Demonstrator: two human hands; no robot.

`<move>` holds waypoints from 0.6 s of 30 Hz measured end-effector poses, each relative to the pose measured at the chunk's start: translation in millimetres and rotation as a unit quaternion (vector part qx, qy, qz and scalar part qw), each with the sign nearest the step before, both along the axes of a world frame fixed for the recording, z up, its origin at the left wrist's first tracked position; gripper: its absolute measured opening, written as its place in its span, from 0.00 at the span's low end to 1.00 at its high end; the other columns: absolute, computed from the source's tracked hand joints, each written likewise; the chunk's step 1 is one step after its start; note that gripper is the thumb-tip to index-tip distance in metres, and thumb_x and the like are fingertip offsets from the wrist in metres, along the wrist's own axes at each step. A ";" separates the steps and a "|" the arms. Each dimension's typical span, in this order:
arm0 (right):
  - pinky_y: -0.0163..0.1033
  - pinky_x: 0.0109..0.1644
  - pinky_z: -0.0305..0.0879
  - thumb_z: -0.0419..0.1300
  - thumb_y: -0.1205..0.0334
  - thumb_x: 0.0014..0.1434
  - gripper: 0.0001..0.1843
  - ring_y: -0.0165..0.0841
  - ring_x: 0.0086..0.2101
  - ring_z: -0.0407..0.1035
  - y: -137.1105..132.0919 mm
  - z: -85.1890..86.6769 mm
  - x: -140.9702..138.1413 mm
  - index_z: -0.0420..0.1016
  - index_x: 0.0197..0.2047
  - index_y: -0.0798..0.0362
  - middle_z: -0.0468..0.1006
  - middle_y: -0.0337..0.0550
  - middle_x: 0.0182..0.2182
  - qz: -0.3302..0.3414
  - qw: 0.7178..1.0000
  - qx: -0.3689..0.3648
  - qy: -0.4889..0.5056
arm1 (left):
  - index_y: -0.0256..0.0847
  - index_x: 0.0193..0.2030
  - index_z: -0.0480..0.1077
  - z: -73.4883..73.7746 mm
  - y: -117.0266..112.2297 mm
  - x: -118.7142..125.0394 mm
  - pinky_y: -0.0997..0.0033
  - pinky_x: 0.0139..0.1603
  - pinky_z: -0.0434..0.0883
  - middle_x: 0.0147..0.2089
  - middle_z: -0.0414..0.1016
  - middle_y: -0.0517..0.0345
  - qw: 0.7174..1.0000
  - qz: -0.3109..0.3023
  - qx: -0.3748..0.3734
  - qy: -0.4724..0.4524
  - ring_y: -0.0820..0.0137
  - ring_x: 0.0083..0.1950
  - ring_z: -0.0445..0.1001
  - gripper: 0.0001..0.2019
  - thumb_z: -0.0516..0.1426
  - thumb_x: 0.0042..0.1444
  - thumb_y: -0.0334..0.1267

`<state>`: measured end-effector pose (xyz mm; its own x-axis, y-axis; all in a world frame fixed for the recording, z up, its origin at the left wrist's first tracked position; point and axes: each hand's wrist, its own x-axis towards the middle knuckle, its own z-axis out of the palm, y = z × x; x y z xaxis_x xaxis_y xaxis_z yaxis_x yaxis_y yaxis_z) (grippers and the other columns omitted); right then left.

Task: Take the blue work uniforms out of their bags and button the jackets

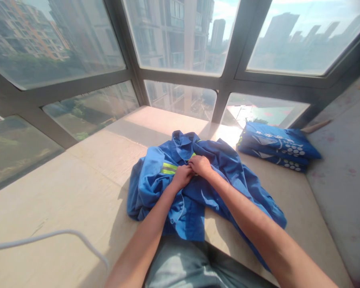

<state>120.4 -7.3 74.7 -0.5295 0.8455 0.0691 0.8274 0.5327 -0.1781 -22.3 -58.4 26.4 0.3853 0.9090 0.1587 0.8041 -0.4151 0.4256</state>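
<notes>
A blue work jacket point(150, 184) with yellow-green reflective strips lies spread and rumpled on the pale ledge, its collar at the far side. My left hand point(183, 176) is closed on the jacket's front, beside the reflective strip. Touching it, my right hand point(200, 165) pinches the front edge of the same jacket a little higher up. The fingertips meet and partly hide the cloth between them. One sleeve trails toward the right, under and past my right forearm.
Folded blue garments point(276, 144) with white printing are stacked at the far right, near the patterned wall point(345, 160). A white cable point(48, 236) curves over the ledge point(87, 184) at the left. Grey-framed windows point(180, 76) border the far side.
</notes>
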 end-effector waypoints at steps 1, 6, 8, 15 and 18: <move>0.35 0.44 0.63 0.55 0.61 0.69 0.13 0.36 0.43 0.75 0.9 1.4 4.7 0.81 0.46 0.54 0.83 0.50 0.42 -0.004 1.000 0.002 0.005 | 0.44 0.44 0.80 0.6 -2.6 0.9 0.62 0.50 0.70 0.46 0.81 0.50 1.000 0.000 0.000 0.007 0.60 0.49 0.76 0.11 0.56 0.63 0.35; 0.35 0.47 0.67 0.58 0.61 0.67 0.10 0.35 0.44 0.76 10.3 11.8 48.0 0.82 0.43 0.52 0.82 0.47 0.42 -0.057 0.998 -0.002 0.020 | 0.47 0.50 0.78 13.4 -11.0 -17.3 0.58 0.58 0.66 0.55 0.77 0.51 0.998 0.044 0.007 0.048 0.57 0.58 0.71 0.13 0.58 0.61 0.39; 0.36 0.47 0.70 0.60 0.60 0.67 0.09 0.34 0.42 0.76 15.1 18.0 70.2 0.81 0.42 0.53 0.82 0.45 0.41 -0.082 0.996 -0.009 0.023 | 0.46 0.51 0.78 20.3 -10.3 -35.6 0.59 0.59 0.66 0.57 0.76 0.50 0.994 0.086 0.002 0.065 0.57 0.59 0.71 0.14 0.57 0.60 0.36; 0.47 0.53 0.73 0.60 0.52 0.68 0.17 0.39 0.49 0.72 33.6 58.9 112.6 0.74 0.56 0.51 0.74 0.47 0.55 -0.147 0.986 0.033 0.071 | 0.47 0.38 0.78 36.1 -2.6 -98.2 0.69 0.43 0.70 0.39 0.81 0.55 0.968 0.246 -0.026 0.045 0.62 0.42 0.78 0.11 0.56 0.53 0.29; 0.45 0.51 0.71 0.60 0.52 0.68 0.15 0.40 0.48 0.73 40.7 87.7 90.1 0.79 0.49 0.53 0.80 0.50 0.47 -0.139 0.980 0.058 0.128 | 0.45 0.41 0.78 55.0 3.6 -125.2 0.70 0.40 0.70 0.38 0.81 0.54 0.937 0.349 0.007 -0.008 0.62 0.40 0.78 0.12 0.55 0.55 0.31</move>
<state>210.5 33.4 162.4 -0.2316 0.9332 0.2748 0.8795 0.3216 -0.3509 -147.5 -54.9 81.4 -0.3055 0.9362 0.1736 0.8753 0.2044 0.4382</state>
